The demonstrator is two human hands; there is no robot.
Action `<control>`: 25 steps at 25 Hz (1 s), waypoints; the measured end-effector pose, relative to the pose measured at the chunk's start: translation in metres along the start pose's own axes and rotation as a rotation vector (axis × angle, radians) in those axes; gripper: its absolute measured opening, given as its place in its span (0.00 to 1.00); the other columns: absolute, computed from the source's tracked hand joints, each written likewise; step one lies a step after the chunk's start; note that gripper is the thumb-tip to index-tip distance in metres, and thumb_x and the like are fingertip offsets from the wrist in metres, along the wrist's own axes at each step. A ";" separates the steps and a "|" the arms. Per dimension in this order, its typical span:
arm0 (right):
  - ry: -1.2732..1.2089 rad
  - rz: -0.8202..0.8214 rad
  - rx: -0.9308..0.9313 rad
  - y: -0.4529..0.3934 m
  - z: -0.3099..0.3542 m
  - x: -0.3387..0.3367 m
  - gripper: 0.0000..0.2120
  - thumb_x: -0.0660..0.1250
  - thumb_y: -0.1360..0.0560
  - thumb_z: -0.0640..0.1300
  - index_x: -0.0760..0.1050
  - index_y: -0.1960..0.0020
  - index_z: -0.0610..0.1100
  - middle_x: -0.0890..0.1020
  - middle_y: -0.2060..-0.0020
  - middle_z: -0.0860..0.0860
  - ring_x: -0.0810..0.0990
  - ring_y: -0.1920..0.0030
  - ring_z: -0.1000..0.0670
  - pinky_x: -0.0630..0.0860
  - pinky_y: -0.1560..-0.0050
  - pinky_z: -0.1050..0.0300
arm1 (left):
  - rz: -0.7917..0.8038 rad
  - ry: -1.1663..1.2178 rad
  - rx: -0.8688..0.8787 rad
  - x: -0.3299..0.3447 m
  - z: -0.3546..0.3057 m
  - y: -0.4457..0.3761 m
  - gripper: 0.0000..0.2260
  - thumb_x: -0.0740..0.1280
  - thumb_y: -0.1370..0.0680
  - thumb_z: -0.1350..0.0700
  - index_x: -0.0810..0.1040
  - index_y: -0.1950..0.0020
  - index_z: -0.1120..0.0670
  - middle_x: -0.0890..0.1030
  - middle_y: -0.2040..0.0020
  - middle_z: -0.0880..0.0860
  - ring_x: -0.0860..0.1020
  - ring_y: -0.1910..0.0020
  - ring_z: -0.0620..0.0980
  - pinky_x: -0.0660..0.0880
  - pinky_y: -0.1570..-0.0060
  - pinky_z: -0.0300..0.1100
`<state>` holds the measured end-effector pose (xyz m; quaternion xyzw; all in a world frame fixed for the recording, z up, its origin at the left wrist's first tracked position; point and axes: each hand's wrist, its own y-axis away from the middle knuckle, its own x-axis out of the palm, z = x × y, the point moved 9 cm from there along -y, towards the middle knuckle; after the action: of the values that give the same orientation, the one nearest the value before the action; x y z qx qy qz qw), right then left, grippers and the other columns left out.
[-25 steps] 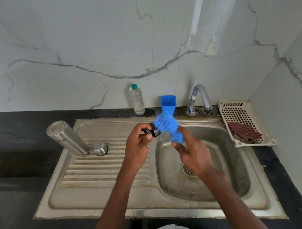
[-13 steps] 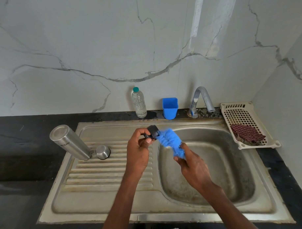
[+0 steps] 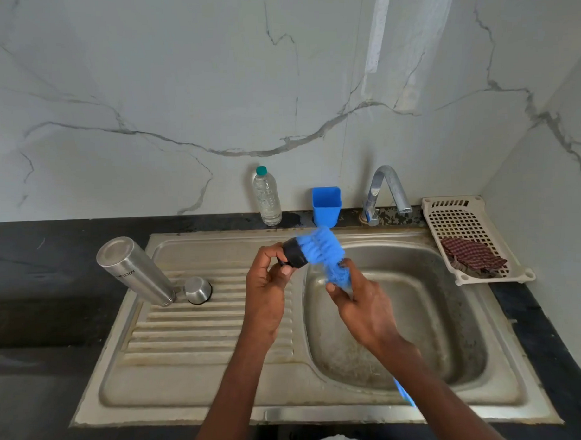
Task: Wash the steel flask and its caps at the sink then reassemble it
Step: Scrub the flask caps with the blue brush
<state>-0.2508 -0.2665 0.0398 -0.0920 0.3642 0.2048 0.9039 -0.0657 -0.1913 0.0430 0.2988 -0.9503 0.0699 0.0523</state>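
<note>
Scrubbing a flask cap with a blue brush over the sink.

The left hand (image 3: 267, 293) pinches a small black cap (image 3: 294, 256) between thumb and curled fingers, holding it above the divide between drainboard and basin. The right hand (image 3: 361, 304) grips the blue brush (image 3: 323, 251) by its handle, fingers wrapped round it, with the blurred bristle head pressed against the cap; the handle's tip shows below the right forearm. The steel flask (image 3: 134, 271) stands upside down on the drainboard of the sink (image 3: 196, 384), tilted in the wide view, with a steel cap (image 3: 198, 290) just beside its base. Along the counter (image 3: 53, 261) behind stand a plastic water bottle (image 3: 267, 196), a blue cup (image 3: 326, 205) and the tap (image 3: 388, 190). A white basket (image 3: 460, 220) holding a checked cloth (image 3: 471, 256) sits right of the basin.
</note>
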 end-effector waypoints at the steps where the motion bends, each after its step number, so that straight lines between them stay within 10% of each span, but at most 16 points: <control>1: -0.022 -0.005 0.048 0.003 -0.007 -0.001 0.20 0.65 0.18 0.54 0.65 0.28 0.57 0.79 0.62 0.57 0.79 0.65 0.55 0.74 0.64 0.54 | -0.009 0.060 -0.014 -0.002 0.000 0.000 0.09 0.64 0.22 0.70 0.76 0.46 0.59 0.83 0.39 0.60 0.80 0.34 0.60 0.77 0.32 0.56; 16: 0.118 -0.173 -0.130 0.011 0.011 -0.016 0.19 0.66 0.18 0.47 0.63 0.31 0.57 0.80 0.48 0.56 0.79 0.60 0.49 0.78 0.65 0.48 | 0.131 0.430 -0.187 0.011 0.003 0.003 0.04 0.65 0.17 0.65 0.73 0.42 0.61 0.80 0.32 0.64 0.79 0.30 0.62 0.75 0.28 0.55; 25: 0.065 -0.178 -0.241 0.004 0.013 -0.007 0.16 0.67 0.19 0.41 0.69 0.34 0.50 0.78 0.49 0.56 0.79 0.58 0.49 0.77 0.66 0.49 | 0.040 0.363 -0.311 0.013 0.019 0.004 0.12 0.68 0.18 0.52 0.75 0.41 0.60 0.81 0.49 0.61 0.81 0.58 0.51 0.81 0.50 0.47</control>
<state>-0.2488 -0.2608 0.0542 -0.2385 0.3564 0.1630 0.8885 -0.0798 -0.1982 0.0261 0.2509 -0.9304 -0.0238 0.2663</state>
